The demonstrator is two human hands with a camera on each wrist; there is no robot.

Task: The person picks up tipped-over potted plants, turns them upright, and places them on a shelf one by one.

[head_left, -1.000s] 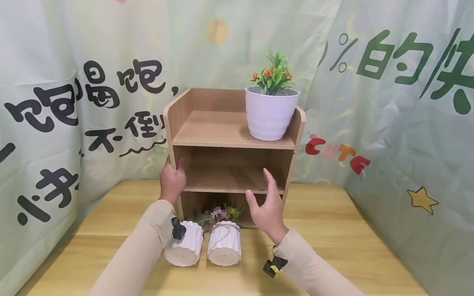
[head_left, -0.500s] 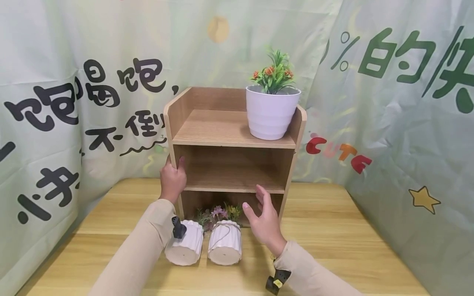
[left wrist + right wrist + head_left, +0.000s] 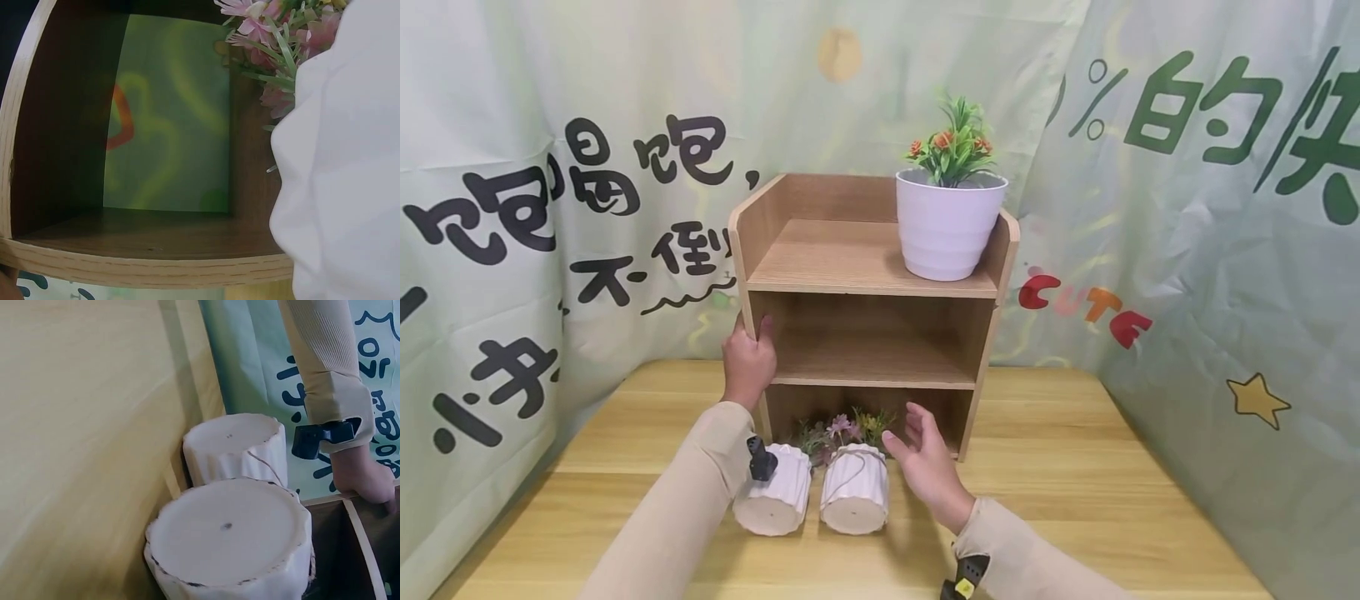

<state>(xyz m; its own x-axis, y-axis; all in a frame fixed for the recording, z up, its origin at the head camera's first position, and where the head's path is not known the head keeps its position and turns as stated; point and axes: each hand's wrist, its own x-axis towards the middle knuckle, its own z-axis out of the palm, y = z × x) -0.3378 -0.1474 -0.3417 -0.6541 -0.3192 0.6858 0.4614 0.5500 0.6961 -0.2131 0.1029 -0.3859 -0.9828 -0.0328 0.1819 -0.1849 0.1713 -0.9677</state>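
Observation:
My left hand (image 3: 749, 362) grips the left side panel of a wooden shelf unit (image 3: 868, 302), thumb on the inner side. Two white fluted flower pots lie tipped in front of the lowest shelf, bases toward me: a left pot (image 3: 777, 492) and a right pot (image 3: 855, 490). Pink and yellow artificial flowers (image 3: 844, 429) reach from them into the lowest compartment. Just right of the right pot is my right hand (image 3: 931, 471), its fingers loosely bent and holding nothing. Both pot bases, including the nearer base (image 3: 228, 531), show in the right wrist view.
A white round pot (image 3: 950, 229) with a green plant and orange flowers (image 3: 952, 150) stands on the top shelf, at its right. The unit rests on a wooden table (image 3: 1060, 467). Printed cloth (image 3: 842, 108) hangs around the table.
My right hand has come down from in front of the middle shelf to beside the right flower pot. My left hand keeps its hold on the shelf panel; the pots have stayed put.

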